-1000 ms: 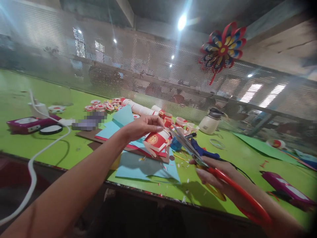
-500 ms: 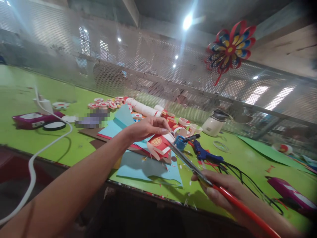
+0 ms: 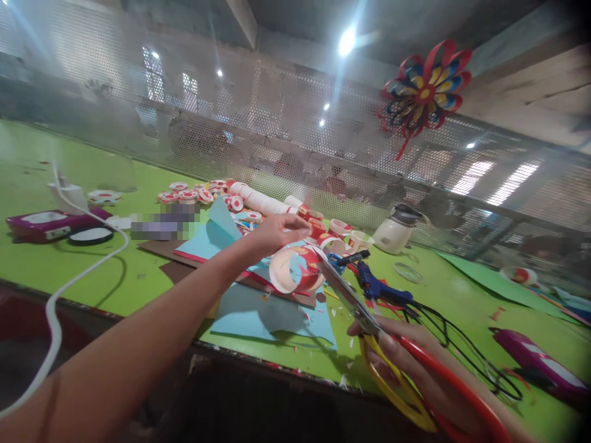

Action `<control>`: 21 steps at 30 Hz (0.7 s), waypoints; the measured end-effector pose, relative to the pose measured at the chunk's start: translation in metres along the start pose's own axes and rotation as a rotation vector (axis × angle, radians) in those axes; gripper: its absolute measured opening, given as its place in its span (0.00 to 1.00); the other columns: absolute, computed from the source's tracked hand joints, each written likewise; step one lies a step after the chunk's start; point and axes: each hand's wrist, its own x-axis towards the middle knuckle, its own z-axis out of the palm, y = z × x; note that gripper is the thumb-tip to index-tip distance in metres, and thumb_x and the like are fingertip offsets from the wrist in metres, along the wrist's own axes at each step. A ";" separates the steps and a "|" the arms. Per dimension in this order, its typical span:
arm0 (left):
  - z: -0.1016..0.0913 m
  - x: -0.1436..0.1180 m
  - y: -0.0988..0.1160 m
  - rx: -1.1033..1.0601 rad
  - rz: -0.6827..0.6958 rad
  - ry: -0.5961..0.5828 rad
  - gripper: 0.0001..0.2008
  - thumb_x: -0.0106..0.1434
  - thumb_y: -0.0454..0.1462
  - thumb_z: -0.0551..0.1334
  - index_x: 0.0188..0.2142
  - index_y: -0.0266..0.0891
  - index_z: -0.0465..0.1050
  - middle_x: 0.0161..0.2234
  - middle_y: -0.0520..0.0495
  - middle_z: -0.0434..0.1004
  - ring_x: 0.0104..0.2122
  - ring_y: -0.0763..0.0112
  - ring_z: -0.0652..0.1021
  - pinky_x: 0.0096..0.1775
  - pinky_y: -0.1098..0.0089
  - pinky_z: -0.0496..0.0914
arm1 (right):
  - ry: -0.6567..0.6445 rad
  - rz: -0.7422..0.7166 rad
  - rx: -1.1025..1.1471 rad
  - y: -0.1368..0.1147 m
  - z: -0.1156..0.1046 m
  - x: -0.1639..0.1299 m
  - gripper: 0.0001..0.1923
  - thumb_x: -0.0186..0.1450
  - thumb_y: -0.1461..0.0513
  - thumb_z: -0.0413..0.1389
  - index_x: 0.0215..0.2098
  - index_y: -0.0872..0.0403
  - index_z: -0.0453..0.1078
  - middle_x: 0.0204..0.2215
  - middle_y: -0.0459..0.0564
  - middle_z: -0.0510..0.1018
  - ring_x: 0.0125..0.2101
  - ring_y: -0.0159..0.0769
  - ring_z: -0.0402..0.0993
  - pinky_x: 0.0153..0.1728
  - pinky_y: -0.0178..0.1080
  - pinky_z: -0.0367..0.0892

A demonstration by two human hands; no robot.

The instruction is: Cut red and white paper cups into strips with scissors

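Perforated screen stands behind the whole work area, beyond both hands. Green tabletop runs beneath and past the grips on either side. Light-blue paper sheets lie below the left-hand grip, some on a stack of red and brown paper, the nearest close to the table edge. Long white paper roll: just beyond the left fingers, slanting away. White jug with dark lid: upright, farther off than the scissors' tips and to their right.

Scissors, red and yellow handles: filling the right hand, fingers wrapped about the handles, blades aimed up-left at the left hand's work. Blades narrow; from where I stand I cannot tell whether they bite paper. Left hand: thumb and fingertips nearly together, pinching the top edge of the red-and-white paper cup. Cup is tilted, open mouth toward the person, directly under those fingers and just left of the blade tips.

Blue glue gun: on the tabletop, right of the blades. Small paper discs: heaped beyond the left wrist, to its left. Scraps lie left of the right hand.
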 end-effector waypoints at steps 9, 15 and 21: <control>0.018 -0.012 0.032 0.044 -0.214 0.055 0.22 0.54 0.50 0.60 0.16 0.35 0.72 0.15 0.45 0.70 0.15 0.75 0.65 0.20 0.71 0.52 | 0.188 -0.008 0.066 -0.001 0.001 0.014 0.22 0.64 0.47 0.48 0.37 0.55 0.73 0.18 0.43 0.64 0.19 0.30 0.62 0.20 0.33 0.61; 0.031 -0.018 0.029 -0.289 -0.350 0.034 0.17 0.53 0.48 0.64 0.24 0.34 0.76 0.18 0.47 0.71 0.18 0.77 0.64 0.20 0.73 0.49 | 0.249 -0.035 0.085 0.006 0.013 0.025 0.23 0.62 0.46 0.49 0.38 0.56 0.73 0.17 0.42 0.63 0.17 0.30 0.60 0.19 0.33 0.60; 0.027 -0.019 0.030 -0.546 -0.345 0.170 0.08 0.51 0.39 0.68 0.29 0.37 0.77 0.29 0.49 0.76 0.29 0.77 0.71 0.29 0.75 0.58 | 0.287 -0.102 -0.027 0.008 0.024 0.041 0.23 0.62 0.46 0.48 0.35 0.54 0.75 0.15 0.42 0.63 0.15 0.29 0.58 0.16 0.32 0.56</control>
